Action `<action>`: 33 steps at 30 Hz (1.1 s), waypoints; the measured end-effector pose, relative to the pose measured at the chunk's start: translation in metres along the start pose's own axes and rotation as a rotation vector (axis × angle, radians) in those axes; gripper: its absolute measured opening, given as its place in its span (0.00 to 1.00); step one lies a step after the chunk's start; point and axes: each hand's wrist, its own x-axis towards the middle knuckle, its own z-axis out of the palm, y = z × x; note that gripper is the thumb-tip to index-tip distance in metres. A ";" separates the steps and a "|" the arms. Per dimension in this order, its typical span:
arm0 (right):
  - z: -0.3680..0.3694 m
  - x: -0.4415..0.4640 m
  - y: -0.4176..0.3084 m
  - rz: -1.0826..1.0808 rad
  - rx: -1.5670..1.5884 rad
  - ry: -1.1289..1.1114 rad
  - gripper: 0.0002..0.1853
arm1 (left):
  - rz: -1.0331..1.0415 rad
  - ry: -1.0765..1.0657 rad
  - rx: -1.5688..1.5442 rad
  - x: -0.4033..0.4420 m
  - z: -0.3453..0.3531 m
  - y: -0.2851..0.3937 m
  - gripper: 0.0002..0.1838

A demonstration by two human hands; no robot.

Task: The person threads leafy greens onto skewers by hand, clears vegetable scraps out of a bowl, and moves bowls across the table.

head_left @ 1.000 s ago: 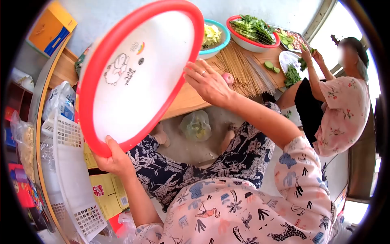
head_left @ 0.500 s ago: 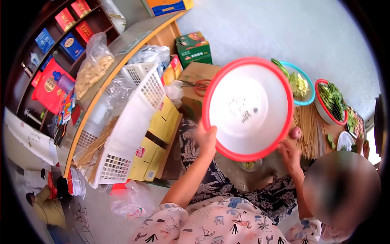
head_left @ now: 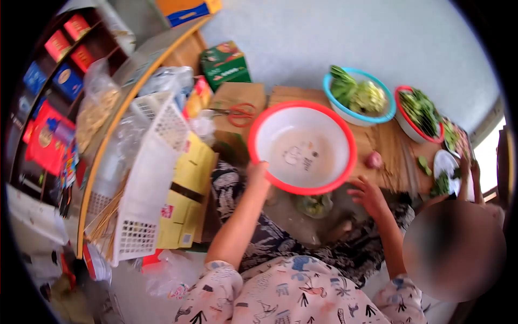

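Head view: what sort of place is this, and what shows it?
Probably a food-preparation corner in a small shop or home: leafy vegetables in a blue-rimmed basin, thin sticks on the wooden table, and boxes on dark shelves.

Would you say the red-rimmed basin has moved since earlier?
Yes, the red-rimmed basin has come down, clear of the teal-rimmed basin it earlier overlapped.

got 2 red-rimmed basins n 1 blue-rimmed basin, so 3 basins tot. also 1 red onion, 1 pr of scissors, 1 green box, 1 lg white basket, 2 yellow cartons. shelves have 3 sm red packs + 2 blue boxes. skewers too blurry to count tbh
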 end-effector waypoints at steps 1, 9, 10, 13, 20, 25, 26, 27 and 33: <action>0.008 0.000 -0.003 -0.009 -0.014 0.010 0.32 | 0.014 0.056 0.075 0.015 -0.007 -0.004 0.26; 0.010 -0.006 -0.005 -0.025 -0.032 0.034 0.30 | 0.040 0.111 0.130 0.069 -0.006 -0.001 0.20; 0.009 -0.006 -0.005 -0.005 -0.034 0.033 0.27 | 0.040 0.022 0.095 0.072 -0.005 -0.001 0.20; -0.006 -0.007 0.002 0.018 -0.041 0.060 0.23 | -0.059 -0.013 0.202 0.085 -0.005 -0.002 0.20; -0.013 -0.009 0.023 0.076 -0.034 0.036 0.19 | -0.091 -0.142 0.387 0.144 -0.042 0.000 0.21; -0.018 0.013 0.045 -0.129 -0.021 0.085 0.10 | 0.230 0.015 0.711 0.089 -0.017 0.049 0.28; -0.011 0.014 0.041 -0.187 0.017 0.137 0.08 | 0.333 -0.079 0.699 0.084 -0.018 0.059 0.29; -0.004 0.020 0.040 -0.276 -0.037 0.199 0.09 | 0.359 -0.272 0.714 0.095 -0.031 0.074 0.30; 0.072 0.027 0.021 -0.634 -0.045 0.264 0.15 | 0.672 -0.517 1.299 0.056 -0.012 0.124 0.19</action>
